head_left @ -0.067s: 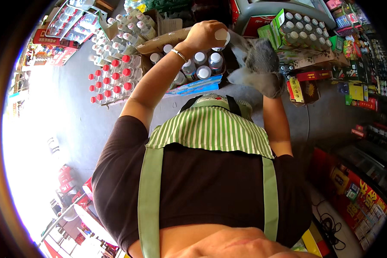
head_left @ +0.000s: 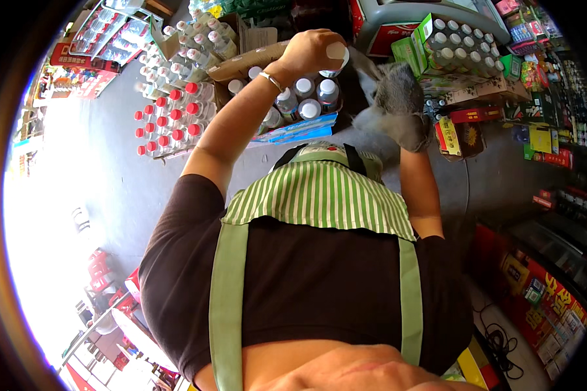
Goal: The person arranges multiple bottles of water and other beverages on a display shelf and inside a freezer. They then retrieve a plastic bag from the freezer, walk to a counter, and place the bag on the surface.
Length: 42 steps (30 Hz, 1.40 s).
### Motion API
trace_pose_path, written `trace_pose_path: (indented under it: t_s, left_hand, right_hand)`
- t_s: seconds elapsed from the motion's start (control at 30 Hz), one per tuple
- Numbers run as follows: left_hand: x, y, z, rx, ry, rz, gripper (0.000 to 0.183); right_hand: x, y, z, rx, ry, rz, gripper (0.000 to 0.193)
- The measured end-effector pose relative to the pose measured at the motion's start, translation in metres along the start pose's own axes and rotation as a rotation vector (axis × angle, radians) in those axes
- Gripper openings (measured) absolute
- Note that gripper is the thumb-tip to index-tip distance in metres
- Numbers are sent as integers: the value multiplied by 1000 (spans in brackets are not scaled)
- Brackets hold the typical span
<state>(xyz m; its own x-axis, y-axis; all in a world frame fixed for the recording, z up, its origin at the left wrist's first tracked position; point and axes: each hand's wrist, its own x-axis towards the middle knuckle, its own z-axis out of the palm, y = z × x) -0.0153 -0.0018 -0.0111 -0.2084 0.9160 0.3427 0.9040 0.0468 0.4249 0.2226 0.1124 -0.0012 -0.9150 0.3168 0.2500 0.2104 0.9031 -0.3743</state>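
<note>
1. Grey, fluffy fabric cloth [head_left: 396,94] sits at the end of my right forearm [head_left: 419,189], just right of the carton. Its pale left edge has drawn slightly rightward, which I read as mid-stroke beside the bottle.
2. My right hand is hidden by that cloth, so I can't tell how far open it is.
3. My left hand [head_left: 312,52] stays over the carton, fingers curled around the upper part of a round, white-topped bottle [head_left: 339,68].
4. Edges: the open cardboard carton with a blue front edge [head_left: 295,132] hems me in below the left hand; clear red-capped bottles [head_left: 176,117] stand farther left, and a green box of white-capped bottles [head_left: 426,29] stands beyond the cloth.
5. Room: smooth grey floor [head_left: 502,166] shows right of my forearm, crossed by a thin dark cable [head_left: 467,182].
</note>
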Motion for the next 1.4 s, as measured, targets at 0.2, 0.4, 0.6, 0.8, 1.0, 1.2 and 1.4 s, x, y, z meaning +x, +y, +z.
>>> trace_pose_path:
  t_s: [0.2,0.4,0.6,0.8,1.0,1.2,1.4]
  left_hand:
    - [14,10,8,-62,-257,229,39]
    - [-8,-34,52,-59,-302,81,40]
    - [-31,-69,114,141,-450,-150,49]
    - [-13,-80,103,209,-270,-493,48]
    - [-37,-111,118,367,-349,-473,55]
    - [-25,-106,81,282,-230,-391,51]
    - [-9,-34,-24,10,66,-361,42]
  right_hand:
    - [-65,148,152,532,168,356,23]
    - [-70,75,66,-78,-25,162,22]
    - [-77,53,54,-85,-70,136,20]
    - [-85,43,48,-53,-90,122,18]
    - [-72,41,17,14,-34,55,17]
    - [-42,16,4,47,100,-90,15]
    - [34,-29,17,-55,453,-401,13]
